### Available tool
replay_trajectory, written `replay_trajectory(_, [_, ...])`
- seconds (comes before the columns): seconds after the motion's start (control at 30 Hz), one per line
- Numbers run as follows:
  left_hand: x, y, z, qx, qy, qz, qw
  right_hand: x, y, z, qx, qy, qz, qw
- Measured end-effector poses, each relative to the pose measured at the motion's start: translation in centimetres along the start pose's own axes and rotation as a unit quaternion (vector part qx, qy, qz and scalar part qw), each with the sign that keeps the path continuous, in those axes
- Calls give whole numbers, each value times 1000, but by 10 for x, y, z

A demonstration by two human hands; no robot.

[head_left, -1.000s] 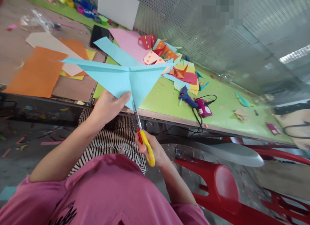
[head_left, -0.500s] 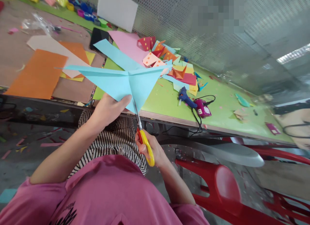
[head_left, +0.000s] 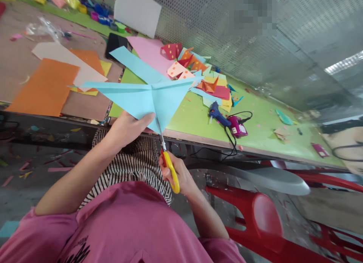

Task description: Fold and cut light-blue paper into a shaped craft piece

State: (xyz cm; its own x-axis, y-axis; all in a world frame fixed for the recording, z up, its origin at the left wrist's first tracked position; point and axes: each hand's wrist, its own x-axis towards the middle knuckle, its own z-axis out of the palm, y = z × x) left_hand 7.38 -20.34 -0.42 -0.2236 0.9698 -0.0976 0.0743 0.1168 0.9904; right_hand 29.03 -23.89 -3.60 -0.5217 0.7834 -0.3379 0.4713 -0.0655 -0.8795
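A light-blue sheet of paper (head_left: 133, 98), creased and folded along its far edge, is held above the table's front edge. My left hand (head_left: 127, 130) pinches its near left side, thumb on top and fingers underneath. My right hand (head_left: 178, 174) is closed round the yellow-and-red handles of a pair of scissors (head_left: 173, 172). The blades point away from me and lie on the near corner of the paper, just right of my left thumb, along the middle crease. Whether the blades have cut into the sheet I cannot tell.
Orange paper (head_left: 42, 87) lies left on the table. Behind the sheet are pink paper (head_left: 150, 53), a black phone (head_left: 116, 44) and folded paper pieces (head_left: 193, 62). A blue glue gun (head_left: 217, 113) lies right, its cord hanging over the edge. A red chair (head_left: 263, 214) stands at my right.
The far left flap of the light-blue paper has dipped slightly towards me and shifted a little right. Both hands and the scissors stay nearly in place.
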Motion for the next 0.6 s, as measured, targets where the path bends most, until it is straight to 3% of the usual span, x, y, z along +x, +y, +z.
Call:
replay_trajectory(0.23, [0,-2,1,-47,-7,-14,999,0,3,-2,-18,2,-1,1000])
replay_trajectory(0.6, [-2,-10,2,-36,-43,6,998,1,1,-1,-15,9,-9,1000])
